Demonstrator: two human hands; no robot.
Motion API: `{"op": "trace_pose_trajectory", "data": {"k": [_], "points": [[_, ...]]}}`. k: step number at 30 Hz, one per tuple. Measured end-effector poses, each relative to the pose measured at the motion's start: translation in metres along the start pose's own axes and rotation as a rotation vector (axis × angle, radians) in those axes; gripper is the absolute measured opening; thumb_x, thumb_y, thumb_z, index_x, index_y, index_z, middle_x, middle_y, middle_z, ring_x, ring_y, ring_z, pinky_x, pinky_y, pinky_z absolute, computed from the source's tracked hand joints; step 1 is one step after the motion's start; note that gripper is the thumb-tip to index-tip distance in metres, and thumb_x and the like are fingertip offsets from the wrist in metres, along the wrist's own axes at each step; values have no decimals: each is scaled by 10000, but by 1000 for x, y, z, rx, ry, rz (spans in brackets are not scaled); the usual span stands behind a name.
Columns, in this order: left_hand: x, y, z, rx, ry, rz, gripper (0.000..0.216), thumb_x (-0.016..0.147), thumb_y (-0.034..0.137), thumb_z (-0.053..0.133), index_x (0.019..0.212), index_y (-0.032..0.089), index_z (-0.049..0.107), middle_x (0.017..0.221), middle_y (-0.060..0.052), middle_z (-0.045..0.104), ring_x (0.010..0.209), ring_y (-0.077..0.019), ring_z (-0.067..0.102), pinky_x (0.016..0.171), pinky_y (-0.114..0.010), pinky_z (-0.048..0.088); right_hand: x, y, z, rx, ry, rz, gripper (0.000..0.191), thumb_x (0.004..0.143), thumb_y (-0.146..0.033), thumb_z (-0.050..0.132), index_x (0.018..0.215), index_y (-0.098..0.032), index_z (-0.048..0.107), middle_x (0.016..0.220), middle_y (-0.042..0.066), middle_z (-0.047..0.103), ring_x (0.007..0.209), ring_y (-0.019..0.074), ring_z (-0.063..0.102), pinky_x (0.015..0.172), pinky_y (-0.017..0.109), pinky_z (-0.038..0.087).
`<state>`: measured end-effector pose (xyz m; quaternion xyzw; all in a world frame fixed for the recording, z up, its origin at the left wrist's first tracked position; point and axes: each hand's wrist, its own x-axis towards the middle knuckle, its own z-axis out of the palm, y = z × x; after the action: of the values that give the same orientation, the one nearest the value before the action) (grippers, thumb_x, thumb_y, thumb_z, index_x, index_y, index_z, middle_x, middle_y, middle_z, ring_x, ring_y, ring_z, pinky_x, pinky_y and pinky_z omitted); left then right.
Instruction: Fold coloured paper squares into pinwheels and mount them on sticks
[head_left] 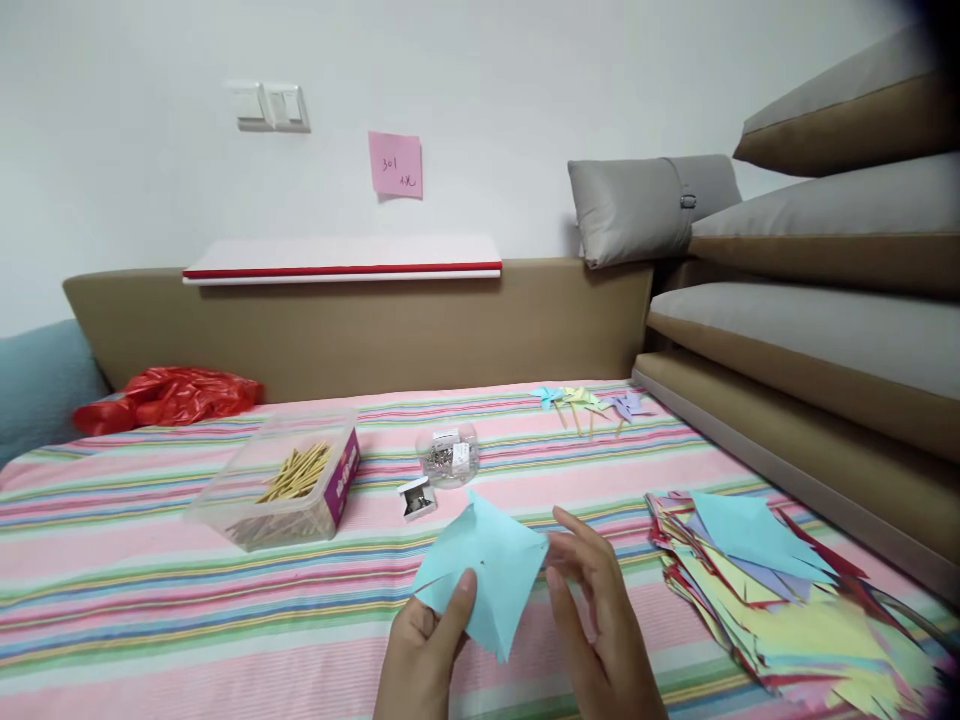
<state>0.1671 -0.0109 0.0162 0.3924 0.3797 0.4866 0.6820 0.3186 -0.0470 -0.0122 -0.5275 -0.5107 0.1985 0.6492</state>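
Observation:
A light blue square of paper [502,580], with slits at its corners and a small dark hole near its middle, is held up over the striped cloth. My left hand [427,640] pinches its lower left part, thumb on top and fingers beneath. Beside the paper's right corner is my right hand [600,610], its thumb and fingers apart; whether a fingertip touches that corner is hard to tell. Beyond the paper stand a small white box [417,498] of small metal pieces and a round clear container [450,455] with metal pieces and labels.
At left stands a clear plastic box [262,525] of thin wooden sticks. A pile of cut coloured paper [795,610] lies at right, with scissors [907,615] on it. Several paper pinwheels [577,400] lie farther back. Stacked cushions [817,330] border the right; a red plastic bag [172,395] lies back left.

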Motion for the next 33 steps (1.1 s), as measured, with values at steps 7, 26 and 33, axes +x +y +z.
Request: {"op": "trace_pose_trajectory", "data": {"k": [7, 26, 33], "points": [[-3, -3, 2, 157, 80, 78, 367, 779, 490, 748, 963, 178, 802, 851, -59, 794, 855, -294, 682, 808, -351, 505, 0, 2, 33, 615, -164, 688, 613, 668, -633, 806, 1016, -157, 640, 744, 61, 747, 678, 207, 685, 668, 327, 523], [-1, 3, -10, 134, 239, 32, 587, 724, 435, 825, 1214, 162, 651, 811, -26, 756, 728, -199, 657, 677, -265, 515, -3, -1, 21, 320, -192, 184, 247, 978, -472, 498, 1017, -239, 571, 698, -19, 661, 650, 148, 629, 653, 255, 514], [1, 12, -7, -48, 252, 60, 838, 686, 308, 880, 1416, 217, 477, 913, -38, 787, 739, -171, 692, 676, -243, 532, -1, 1, 15, -2, -233, -263, 204, 911, -135, 596, 1001, -266, 724, 876, 4, 767, 781, 157, 717, 726, 245, 571]]}}
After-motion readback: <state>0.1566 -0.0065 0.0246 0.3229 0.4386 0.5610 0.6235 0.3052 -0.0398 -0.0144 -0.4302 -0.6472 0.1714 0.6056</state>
